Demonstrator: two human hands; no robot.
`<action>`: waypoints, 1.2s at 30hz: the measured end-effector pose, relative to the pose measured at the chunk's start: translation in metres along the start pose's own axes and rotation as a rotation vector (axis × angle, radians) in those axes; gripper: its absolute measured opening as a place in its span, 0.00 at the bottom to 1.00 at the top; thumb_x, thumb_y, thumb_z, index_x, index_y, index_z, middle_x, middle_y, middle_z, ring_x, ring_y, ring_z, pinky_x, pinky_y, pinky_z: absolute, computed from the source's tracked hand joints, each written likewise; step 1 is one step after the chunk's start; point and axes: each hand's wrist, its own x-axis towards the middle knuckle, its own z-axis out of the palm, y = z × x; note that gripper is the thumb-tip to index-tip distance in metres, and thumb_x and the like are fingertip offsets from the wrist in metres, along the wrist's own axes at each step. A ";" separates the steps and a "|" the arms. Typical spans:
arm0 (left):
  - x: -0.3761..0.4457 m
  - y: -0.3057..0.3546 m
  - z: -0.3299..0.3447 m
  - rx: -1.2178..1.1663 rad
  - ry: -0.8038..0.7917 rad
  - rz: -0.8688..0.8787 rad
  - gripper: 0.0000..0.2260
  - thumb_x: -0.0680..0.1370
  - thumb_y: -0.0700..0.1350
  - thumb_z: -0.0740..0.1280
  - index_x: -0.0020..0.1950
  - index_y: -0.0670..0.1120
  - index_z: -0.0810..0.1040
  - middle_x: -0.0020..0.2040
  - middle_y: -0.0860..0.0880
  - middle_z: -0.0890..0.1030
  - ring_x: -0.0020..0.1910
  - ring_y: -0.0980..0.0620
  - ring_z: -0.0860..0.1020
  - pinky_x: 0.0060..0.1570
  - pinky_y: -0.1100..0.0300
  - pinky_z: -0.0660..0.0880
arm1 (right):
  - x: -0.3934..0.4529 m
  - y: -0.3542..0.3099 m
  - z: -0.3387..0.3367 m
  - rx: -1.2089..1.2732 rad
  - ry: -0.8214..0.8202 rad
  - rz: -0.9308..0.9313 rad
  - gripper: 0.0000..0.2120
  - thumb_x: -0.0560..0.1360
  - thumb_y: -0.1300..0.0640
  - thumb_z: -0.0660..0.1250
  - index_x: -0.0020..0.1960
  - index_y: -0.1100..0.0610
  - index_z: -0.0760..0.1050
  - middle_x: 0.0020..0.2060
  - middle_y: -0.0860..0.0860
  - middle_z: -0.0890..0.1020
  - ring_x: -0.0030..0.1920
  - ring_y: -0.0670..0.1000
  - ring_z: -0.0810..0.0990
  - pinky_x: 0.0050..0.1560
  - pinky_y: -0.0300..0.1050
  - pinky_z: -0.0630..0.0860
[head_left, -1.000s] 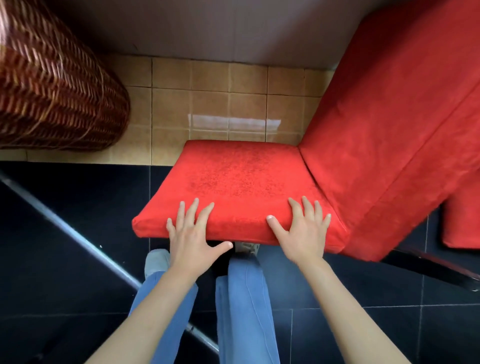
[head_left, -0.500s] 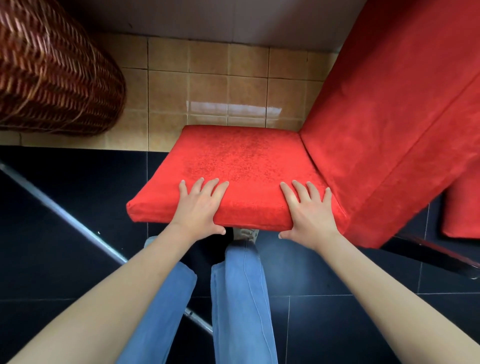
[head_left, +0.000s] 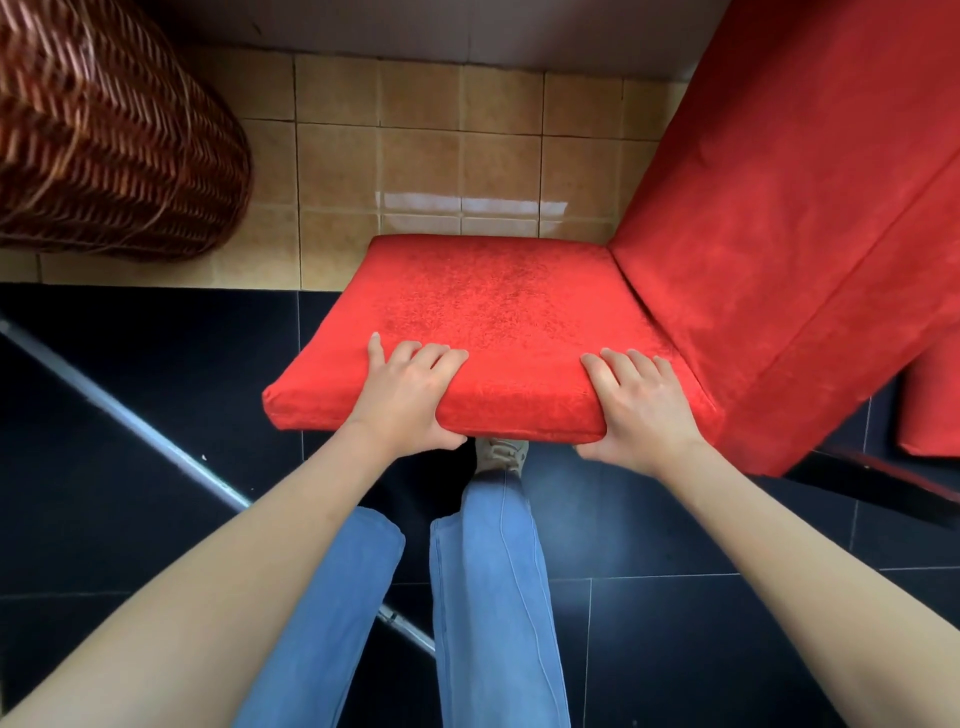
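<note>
Black glossy floor tiles (head_left: 130, 353) give way to tan ones (head_left: 415, 156) by the wall, and you hold the square red velvet seat cushion (head_left: 493, 322) above that seam, in front of your jeans-clad legs (head_left: 483, 597).

From the head view, the main risk is on your right. The cushion's right edge lies against the tall red upholstered slab (head_left: 779, 234) leaning there, so a hard pull could drag or tip it. You hold only the near edge, so the soft far side may sag and slip if you tilt it. A thin metal bar (head_left: 130, 415) runs across the floor by your feet, so a step back could catch on it. A brown woven wicker basket (head_left: 104, 140) stands well clear at the left.

Your left hand (head_left: 410, 400) clamps the near edge, fingers (head_left: 415, 356) bent over the top and thumb underneath. Your right hand (head_left: 644, 410) grips the same edge nearer the corner, fingers (head_left: 613, 364) curled on top and thumb below.
</note>
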 end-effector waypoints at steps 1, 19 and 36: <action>0.000 -0.001 0.000 -0.001 0.006 0.005 0.46 0.62 0.66 0.74 0.76 0.50 0.63 0.71 0.50 0.70 0.69 0.44 0.67 0.68 0.31 0.50 | 0.000 -0.001 -0.001 0.004 -0.003 0.007 0.47 0.50 0.43 0.80 0.63 0.65 0.74 0.58 0.65 0.78 0.55 0.67 0.78 0.55 0.63 0.73; -0.006 -0.015 -0.001 0.021 0.273 0.124 0.42 0.57 0.70 0.75 0.64 0.46 0.79 0.56 0.46 0.82 0.50 0.42 0.81 0.60 0.40 0.69 | -0.007 0.003 0.005 0.096 0.106 0.072 0.51 0.49 0.35 0.81 0.62 0.65 0.76 0.56 0.64 0.80 0.55 0.66 0.79 0.55 0.62 0.72; -0.009 -0.001 0.010 0.020 0.388 0.116 0.41 0.57 0.68 0.72 0.61 0.41 0.79 0.54 0.45 0.81 0.49 0.42 0.80 0.44 0.49 0.74 | -0.003 0.006 0.005 -0.033 0.084 0.017 0.53 0.46 0.36 0.81 0.64 0.64 0.75 0.57 0.64 0.78 0.53 0.67 0.77 0.53 0.66 0.73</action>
